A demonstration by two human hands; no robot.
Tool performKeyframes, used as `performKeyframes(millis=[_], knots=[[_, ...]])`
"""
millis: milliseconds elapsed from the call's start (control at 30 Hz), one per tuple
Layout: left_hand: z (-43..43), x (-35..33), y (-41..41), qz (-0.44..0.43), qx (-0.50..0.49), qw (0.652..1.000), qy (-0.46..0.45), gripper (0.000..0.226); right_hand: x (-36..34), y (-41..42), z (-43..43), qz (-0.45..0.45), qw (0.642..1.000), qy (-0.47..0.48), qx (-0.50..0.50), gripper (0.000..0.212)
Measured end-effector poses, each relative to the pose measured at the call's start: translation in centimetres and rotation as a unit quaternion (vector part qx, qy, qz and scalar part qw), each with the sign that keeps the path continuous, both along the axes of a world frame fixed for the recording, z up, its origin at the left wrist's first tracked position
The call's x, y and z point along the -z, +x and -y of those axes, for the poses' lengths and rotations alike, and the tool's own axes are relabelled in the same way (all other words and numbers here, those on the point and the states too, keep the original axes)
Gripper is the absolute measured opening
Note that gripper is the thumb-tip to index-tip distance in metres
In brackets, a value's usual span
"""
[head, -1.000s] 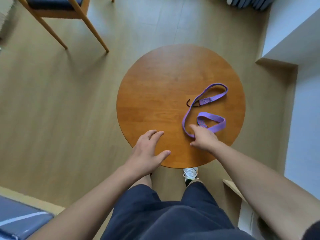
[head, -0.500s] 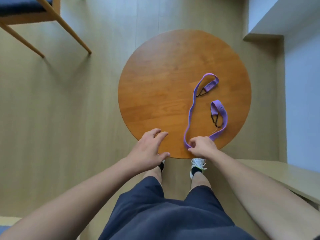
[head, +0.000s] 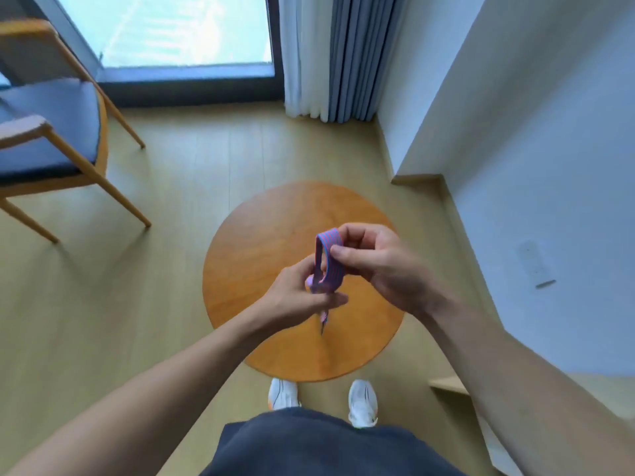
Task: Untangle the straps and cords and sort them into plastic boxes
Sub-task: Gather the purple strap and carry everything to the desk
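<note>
The pale wood-plank floor [head: 171,269] fills most of the view, well below the fingers, with a white wall [head: 549,132] out beyond the right hand. A bright window [head: 165,29] and grey-and-white pleated curtains [head: 330,56] stand far ahead of the fingers. A wooden armchair with a blue seat cushion [head: 51,132] sits well off to the left of the left hand.

The round orange-brown wooden worktop [head: 261,235] lies directly beneath both hands. Half a second ago the left hand lay flat on its near edge; now the left hand [head: 295,297] is raised above it, its fingers [head: 330,300] curled round the bunched lower part of the purple woven strap [head: 330,255].

The right hand [head: 378,262], which earlier pinched the strap's near bend down at the worktop edge, is also lifted, its thumb and forefinger clamped on the upper side of the strap.

The strap then lay spread across the worktop in long curves. It now hangs clear of it, gathered into a short upright loop between the two sets of fingers. A thin tail with a dark tip dangles just below the left thumb. Motion blur leaves only fine stripes visible on the strap's weave.

White trainers [head: 362,401] stand on the floor nearer the person than the fingers.
</note>
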State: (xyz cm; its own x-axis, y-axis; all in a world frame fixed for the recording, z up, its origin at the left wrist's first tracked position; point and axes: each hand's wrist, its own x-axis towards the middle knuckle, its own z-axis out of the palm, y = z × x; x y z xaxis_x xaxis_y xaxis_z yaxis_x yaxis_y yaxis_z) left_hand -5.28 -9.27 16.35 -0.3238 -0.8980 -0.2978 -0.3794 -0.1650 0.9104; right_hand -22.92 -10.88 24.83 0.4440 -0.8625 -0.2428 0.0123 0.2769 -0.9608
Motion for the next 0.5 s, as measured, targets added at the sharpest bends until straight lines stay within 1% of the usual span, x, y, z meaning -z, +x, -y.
performKeyframes(millis=[67,100,167,267,300,333,367,400,433,467,500], knots=[[0.6,-2.7,-1.6,-0.045,-0.001,0.999,-0.002,0.033,-2.9,-2.1,0.5,0.026,0.999,-0.034,0.033,0.018],[0.7,-4.0,-2.3,-0.051,0.005,0.999,-0.004,0.028,-4.1,-3.4,0.7,0.037,0.997,-0.049,0.049,0.019],[0.6,-6.0,-3.4,-0.037,0.030,0.999,-0.007,0.015,-6.0,-6.3,0.9,0.059,0.992,-0.065,0.091,0.019],[-0.1,-7.7,-4.3,-0.002,0.079,0.997,0.001,0.015,-8.1,-11.5,0.7,0.099,0.978,-0.077,0.165,0.025],[-0.4,-8.0,-4.7,0.003,0.082,0.997,0.004,0.013,-8.5,-13.3,0.5,0.097,0.973,-0.081,0.193,0.028],[-0.5,-8.5,-5.0,0.002,0.077,0.997,0.001,0.008,-8.6,-15.0,0.3,0.083,0.967,-0.084,0.225,0.033],[-0.6,-9.1,-5.6,0.003,0.062,0.998,-0.016,0.008,-8.3,-16.6,-0.1,0.060,0.961,-0.088,0.255,0.038],[-0.5,-9.9,-6.4,0.010,0.035,0.998,-0.046,0.013,-7.6,-17.8,-0.7,0.032,0.956,-0.088,0.278,0.045],[-0.4,-10.7,-7.2,0.009,-0.002,0.997,-0.078,0.017,-6.7,-18.6,-1.6,0.006,0.954,-0.082,0.289,0.050],[-0.3,-11.8,-8.1,-0.011,-0.045,0.994,-0.102,0.020,-5.6,-19.1,-2.8,-0.013,0.956,-0.072,0.284,0.053],[-0.2,-12.8,-9.0,-0.049,-0.078,0.989,-0.112,0.021,-4.6,-19.1,-4.2,-0.031,0.961,-0.056,0.268,0.053]])
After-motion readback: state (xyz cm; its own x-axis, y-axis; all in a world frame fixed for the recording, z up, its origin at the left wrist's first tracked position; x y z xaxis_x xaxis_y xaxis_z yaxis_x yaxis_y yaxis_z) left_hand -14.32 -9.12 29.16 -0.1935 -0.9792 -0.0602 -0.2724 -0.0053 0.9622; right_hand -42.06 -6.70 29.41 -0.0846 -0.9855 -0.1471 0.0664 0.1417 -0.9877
